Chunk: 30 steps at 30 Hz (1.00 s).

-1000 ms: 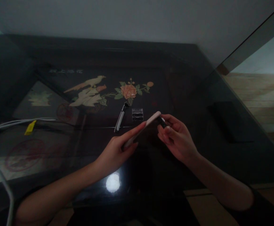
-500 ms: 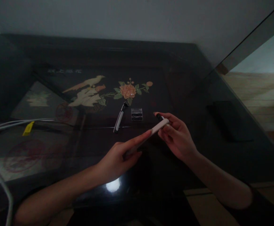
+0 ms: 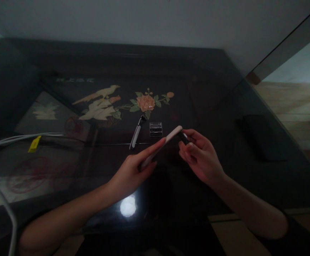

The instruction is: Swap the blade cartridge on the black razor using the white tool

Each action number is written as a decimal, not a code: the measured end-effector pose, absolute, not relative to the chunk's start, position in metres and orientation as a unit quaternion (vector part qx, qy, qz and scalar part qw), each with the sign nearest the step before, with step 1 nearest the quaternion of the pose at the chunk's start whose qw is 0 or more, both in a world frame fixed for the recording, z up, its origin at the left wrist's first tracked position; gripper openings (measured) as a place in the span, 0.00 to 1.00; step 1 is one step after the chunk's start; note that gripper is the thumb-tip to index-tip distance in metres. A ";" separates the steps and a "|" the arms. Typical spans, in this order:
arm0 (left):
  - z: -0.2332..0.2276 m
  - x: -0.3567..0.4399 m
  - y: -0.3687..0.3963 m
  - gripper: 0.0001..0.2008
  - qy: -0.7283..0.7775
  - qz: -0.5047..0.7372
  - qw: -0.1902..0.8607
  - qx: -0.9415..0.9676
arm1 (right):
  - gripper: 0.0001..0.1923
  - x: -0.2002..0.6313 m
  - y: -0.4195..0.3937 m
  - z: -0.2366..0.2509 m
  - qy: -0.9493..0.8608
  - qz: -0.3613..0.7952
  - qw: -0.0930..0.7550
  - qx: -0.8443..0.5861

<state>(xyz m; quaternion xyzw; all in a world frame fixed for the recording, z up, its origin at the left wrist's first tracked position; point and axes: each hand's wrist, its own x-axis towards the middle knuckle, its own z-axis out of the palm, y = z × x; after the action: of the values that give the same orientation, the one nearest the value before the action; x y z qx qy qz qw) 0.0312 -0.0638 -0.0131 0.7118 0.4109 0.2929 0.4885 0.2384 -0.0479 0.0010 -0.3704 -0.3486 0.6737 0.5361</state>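
Two hands meet above the glass tabletop (image 3: 64, 185): left hand (image 3: 129, 174) clamped on the pale phone (image 3: 161, 146), right hand (image 3: 200, 156) pinching a small dark plug (image 3: 183, 137) at its two-o'clock end. Hold the phone steady, line up squarely.

dim room | grey wall (image 3: 144, 21) | glass-topped dark table (image 3: 210, 89) | wooden floor (image 3: 290, 103)

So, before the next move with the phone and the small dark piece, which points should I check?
1. Left hand has a grip on the phone: ok.
2. Right hand pinches the small dark piece: ok.
3. Piece meets the phone's far end: ok.
4. Piece fully seated: cannot tell, too dark.
5. Pen-like tool and clear case lie apart from both hands: ok.
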 end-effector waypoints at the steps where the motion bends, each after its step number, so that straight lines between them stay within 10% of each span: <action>1: -0.013 0.031 -0.065 0.30 0.409 0.290 0.491 0.713 | 0.17 0.238 -0.048 0.001 -0.347 0.673 0.536 -0.373; 30: -0.014 0.033 -0.065 0.30 0.407 0.299 0.507 0.699 | 0.15 0.239 -0.048 -0.001 -0.346 0.676 0.534 -0.372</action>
<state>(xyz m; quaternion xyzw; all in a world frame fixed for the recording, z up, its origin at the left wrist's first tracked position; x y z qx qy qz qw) 0.0333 -0.0655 -0.0143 0.6988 0.4070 0.2989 0.5066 0.2394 -0.0477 -0.0008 -0.3721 -0.3457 0.6761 0.5338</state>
